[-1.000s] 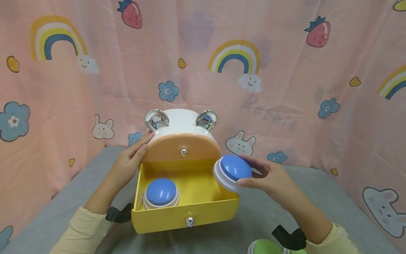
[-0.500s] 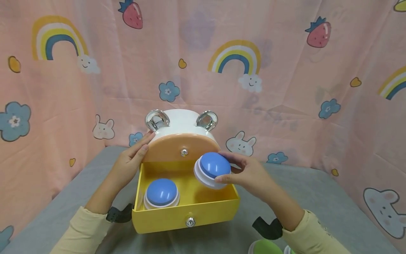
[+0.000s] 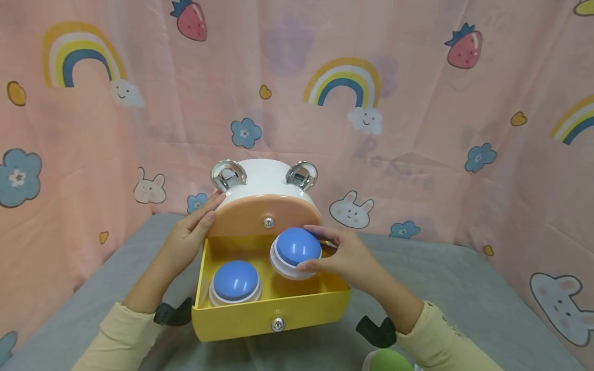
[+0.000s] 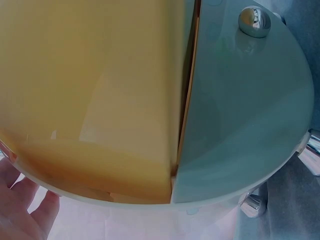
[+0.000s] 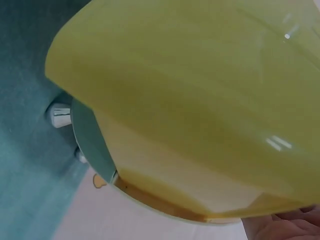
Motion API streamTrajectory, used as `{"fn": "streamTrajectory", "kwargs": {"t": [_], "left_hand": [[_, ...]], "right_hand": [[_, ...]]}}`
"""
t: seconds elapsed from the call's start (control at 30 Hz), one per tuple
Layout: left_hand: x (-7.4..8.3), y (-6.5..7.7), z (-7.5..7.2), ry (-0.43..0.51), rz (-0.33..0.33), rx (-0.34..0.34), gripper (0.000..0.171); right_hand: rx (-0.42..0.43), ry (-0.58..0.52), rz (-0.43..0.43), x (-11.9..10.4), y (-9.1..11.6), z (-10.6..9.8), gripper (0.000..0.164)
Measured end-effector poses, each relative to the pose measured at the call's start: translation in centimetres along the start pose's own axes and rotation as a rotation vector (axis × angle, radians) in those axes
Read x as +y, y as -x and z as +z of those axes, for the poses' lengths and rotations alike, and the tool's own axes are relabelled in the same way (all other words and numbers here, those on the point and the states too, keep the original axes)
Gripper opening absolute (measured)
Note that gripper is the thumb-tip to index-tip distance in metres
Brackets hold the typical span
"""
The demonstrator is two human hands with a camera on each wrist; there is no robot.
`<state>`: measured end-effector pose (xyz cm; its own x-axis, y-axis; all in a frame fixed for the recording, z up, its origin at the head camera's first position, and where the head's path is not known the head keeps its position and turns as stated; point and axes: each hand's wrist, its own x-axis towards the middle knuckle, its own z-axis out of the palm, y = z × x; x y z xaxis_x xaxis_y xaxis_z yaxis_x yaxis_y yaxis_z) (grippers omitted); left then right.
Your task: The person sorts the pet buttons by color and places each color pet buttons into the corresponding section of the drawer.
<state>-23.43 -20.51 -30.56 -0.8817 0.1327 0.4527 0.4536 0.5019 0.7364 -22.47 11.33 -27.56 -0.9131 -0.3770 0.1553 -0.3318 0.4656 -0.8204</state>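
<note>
My right hand (image 3: 348,257) pinches a blue-domed push button with a white base (image 3: 297,250), between thumb and fingers. It is held tilted over the right half of a pulled-out yellow drawer (image 3: 236,320). A matching blue push button (image 3: 235,282) sits in the drawer's left front corner. The drawer belongs to a rounded white cabinet (image 3: 266,178) with silver ears and an orange upper drawer front (image 3: 246,216). With fingers extended, my left hand (image 3: 185,239) rests against the cabinet's left side. The left wrist view shows those fingertips (image 4: 42,215) at the rim, beside a teal lower front (image 4: 245,100).
A green-domed button (image 3: 389,359) lies at the near edge of the grey cloth (image 3: 445,288), partly cut off by the frame. Behind everything hangs a pink printed curtain (image 3: 287,118). Silver feet (image 5: 61,116) support the cabinet, seen from the right wrist.
My right hand has carried the blue push button leftward, from the drawer's right edge to above its inside, then slightly lower. My left hand and the cabinet stay put.
</note>
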Motion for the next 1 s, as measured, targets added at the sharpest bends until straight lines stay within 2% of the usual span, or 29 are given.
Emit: {"fn": "streamTrajectory", "kwargs": {"t": [0.37,0.67,1.0], "left_hand": [[0.0,0.0,0.1,-0.003,0.003,0.008,0.045],[-0.1,-0.1,0.0,-0.004,0.008,0.019,0.046],[0.0,-0.1,0.1,-0.007,0.01,0.01,0.045]], "right_hand": [[0.012,0.174,-0.008,-0.4,-0.1,1.8,0.077],[-0.09,0.299,-0.064,-0.6,-0.4,1.8,0.074],[-0.138,0.384,-0.037,-1.0,-0.6,2.2,0.073]]}}
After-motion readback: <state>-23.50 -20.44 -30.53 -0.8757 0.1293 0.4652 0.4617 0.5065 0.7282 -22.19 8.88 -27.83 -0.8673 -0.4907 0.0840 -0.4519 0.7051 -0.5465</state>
